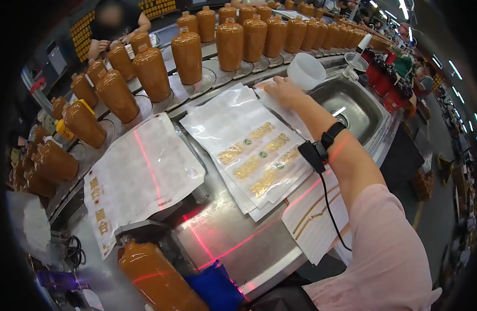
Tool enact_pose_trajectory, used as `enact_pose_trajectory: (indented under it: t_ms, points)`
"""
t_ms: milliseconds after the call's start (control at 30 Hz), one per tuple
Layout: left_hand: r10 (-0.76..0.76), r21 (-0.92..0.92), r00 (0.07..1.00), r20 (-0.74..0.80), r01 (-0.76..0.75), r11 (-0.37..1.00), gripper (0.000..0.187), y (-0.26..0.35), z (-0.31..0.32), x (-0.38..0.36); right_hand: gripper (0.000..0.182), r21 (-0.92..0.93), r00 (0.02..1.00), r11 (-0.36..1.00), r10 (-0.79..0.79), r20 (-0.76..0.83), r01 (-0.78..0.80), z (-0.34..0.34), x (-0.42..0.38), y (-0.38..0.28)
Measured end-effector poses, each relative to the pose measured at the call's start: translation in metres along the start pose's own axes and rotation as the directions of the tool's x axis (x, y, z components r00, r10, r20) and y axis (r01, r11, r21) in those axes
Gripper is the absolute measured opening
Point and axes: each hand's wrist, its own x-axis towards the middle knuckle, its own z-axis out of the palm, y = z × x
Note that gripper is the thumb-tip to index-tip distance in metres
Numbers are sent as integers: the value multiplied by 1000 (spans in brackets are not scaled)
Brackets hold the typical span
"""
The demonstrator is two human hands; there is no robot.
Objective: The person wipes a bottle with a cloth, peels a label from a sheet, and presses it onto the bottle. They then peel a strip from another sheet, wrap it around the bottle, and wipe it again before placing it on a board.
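The right hand (285, 92) had its fingers loosely bent at the bowl (307, 71); whether they gripped anything could not be told. The left hand was out of view. From the right hand, the stack of label sheets (249, 150) lay to the left and nearer the wearer on the metal table (212, 215), its long axis slanting. The sheets looked white and glossy, with gold strips and small green round marks.

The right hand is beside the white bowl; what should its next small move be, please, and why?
Perhaps move the right hand to the gold labels: they show clearly on the top sheet, while the hand is beside the bowl and the near bottle shows no label.
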Motion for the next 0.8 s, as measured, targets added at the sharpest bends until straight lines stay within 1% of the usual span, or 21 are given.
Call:
enact_pose_trajectory:
  t_ms: [67,100,200,300,367,400,500,533,633,667,700,767,800]
  points:
    - [-94,-137,995,-39,88,987,64,-29,0,-28,38,-70,999,997,-43,8,43,6,-13,6]
    - [-144,-203,988,-56,130,971,64,-31,0,-29,38,-103,998,992,-67,11,68,7,-20,7]
    - [-112,-68,993,-27,110,992,65,-31,-5,-29,39,-44,998,997,-56,6,56,-1,-39,14]
    - [-36,-83,994,-108,27,996,64,-11,6,-15,34,155,975,981,-82,-206,115,23,-7,31]
    - [22,-58,992,-122,-29,998,64,-10,5,-11,32,234,978,968,-44,-205,92,14,19,19]
    - [47,-44,991,-126,-53,998,63,-9,3,-9,31,275,980,958,-26,-199,81,11,32,12]
    - [84,-44,983,-161,-92,995,65,-4,8,2,33,79,997,995,63,41,-66,0,64,-5]
    - [80,-40,985,-150,-87,995,65,-3,7,4,39,56,992,997,46,117,-53,-9,70,-6]
    - [64,-46,991,-114,-69,997,66,-2,3,6,44,64,989,995,62,135,-71,-16,73,-4]
    - [59,-54,994,-96,-65,996,66,-2,3,6,48,78,991,995,56,120,-66,-16,74,-2]
    - [57,-63,996,-75,-62,996,66,-2,3,6,48,66,992,995,66,106,-73,-16,73,-3]
    - [-111,-179,992,-54,100,979,66,-11,2,-11,48,48,993,995,88,78,-92,-19,72,-4]
    - [-193,-233,981,-37,179,956,66,-12,1,-14,46,43,997,999,21,80,-24,-20,72,-3]
